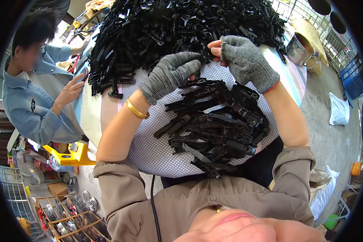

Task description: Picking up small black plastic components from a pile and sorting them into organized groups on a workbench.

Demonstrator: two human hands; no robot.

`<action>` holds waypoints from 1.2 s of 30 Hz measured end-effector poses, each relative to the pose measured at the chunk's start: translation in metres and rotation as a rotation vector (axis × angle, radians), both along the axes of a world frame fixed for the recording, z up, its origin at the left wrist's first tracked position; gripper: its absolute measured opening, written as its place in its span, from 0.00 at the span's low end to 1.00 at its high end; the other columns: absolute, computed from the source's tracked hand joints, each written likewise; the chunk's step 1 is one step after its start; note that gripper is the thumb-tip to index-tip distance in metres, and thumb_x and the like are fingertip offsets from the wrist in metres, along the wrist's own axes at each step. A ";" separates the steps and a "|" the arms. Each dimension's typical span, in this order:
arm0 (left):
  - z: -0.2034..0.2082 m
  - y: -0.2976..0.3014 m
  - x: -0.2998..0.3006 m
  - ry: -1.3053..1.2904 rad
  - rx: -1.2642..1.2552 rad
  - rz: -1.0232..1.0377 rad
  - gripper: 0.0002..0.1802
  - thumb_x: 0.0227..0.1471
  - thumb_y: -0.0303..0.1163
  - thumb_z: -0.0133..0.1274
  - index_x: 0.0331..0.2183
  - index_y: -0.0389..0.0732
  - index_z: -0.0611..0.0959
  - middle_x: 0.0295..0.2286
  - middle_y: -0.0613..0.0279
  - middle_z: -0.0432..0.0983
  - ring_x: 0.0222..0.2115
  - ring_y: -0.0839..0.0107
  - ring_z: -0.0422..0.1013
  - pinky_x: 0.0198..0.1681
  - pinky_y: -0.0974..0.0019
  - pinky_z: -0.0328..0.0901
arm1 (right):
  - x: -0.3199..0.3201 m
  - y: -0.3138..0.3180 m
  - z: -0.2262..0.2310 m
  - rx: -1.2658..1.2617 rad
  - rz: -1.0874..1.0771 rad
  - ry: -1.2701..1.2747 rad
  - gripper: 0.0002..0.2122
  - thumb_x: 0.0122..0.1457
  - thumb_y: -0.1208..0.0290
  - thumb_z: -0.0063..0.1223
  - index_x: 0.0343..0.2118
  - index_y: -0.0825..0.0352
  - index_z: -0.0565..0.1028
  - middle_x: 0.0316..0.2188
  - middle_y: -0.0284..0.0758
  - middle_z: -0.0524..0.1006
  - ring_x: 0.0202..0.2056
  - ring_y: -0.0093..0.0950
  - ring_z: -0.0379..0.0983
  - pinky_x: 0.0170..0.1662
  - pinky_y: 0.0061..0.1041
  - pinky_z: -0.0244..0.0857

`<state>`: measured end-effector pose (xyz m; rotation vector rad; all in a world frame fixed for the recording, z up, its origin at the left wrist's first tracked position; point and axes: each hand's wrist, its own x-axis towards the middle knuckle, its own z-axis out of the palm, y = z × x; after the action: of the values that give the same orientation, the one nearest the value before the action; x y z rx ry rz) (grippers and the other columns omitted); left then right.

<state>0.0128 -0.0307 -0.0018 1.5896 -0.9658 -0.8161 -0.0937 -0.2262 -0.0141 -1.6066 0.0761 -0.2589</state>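
Observation:
My left hand (170, 76), in a grey knit glove, is at the front edge of a big heap of black plastic parts (181, 28). Its fingers are bent together, and whatever is between them blends into the dark heap. Facing it, my right hand (248, 60) wears a similar grey glove with bare fingertips. Thumb and fingers are drawn together there, and I cannot make out anything in them. Between my forearms, nearer my body, lies a smaller pile of long black plastic parts (218, 125), roughly side by side on the dotted cloth (143, 147).
At the left a person in a light blue jacket (44, 105) holds a phone (83, 75) beside the table. A yellow plastic stool (74, 156) stands below. To the right are a metal can (299, 48), a white sack (339, 109) and blue crates (353, 78). A black cable (153, 205) hangs before me.

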 end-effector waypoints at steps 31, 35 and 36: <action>-0.002 -0.006 -0.057 -0.762 -0.235 -0.076 0.10 0.52 0.34 0.48 0.34 0.38 0.76 0.24 0.53 0.73 0.25 0.57 0.72 0.30 0.62 0.67 | -0.015 0.032 0.015 -0.406 0.142 -0.490 0.38 0.52 0.33 0.31 0.40 0.73 0.73 0.35 0.40 0.76 0.38 0.30 0.73 0.46 0.29 0.66; 0.012 -0.001 -0.072 -0.966 -0.214 -0.233 0.10 0.49 0.36 0.51 0.31 0.40 0.77 0.25 0.53 0.72 0.24 0.57 0.71 0.28 0.61 0.65 | -0.002 -0.007 0.009 0.361 0.093 -0.147 0.27 0.59 0.46 0.37 0.39 0.71 0.73 0.29 0.37 0.76 0.31 0.27 0.73 0.36 0.26 0.69; 0.008 0.000 -0.073 -0.930 -0.252 -0.246 0.13 0.48 0.39 0.53 0.32 0.40 0.79 0.27 0.54 0.73 0.26 0.58 0.71 0.30 0.61 0.66 | 0.003 -0.013 0.002 -0.083 0.024 -0.178 0.21 0.59 0.52 0.42 0.37 0.70 0.73 0.29 0.36 0.76 0.31 0.26 0.72 0.35 0.25 0.69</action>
<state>-0.0600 -0.0304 0.0066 1.6415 -1.8633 -0.0442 -0.0903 -0.2392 -0.0117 -1.6590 -0.0917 -0.3900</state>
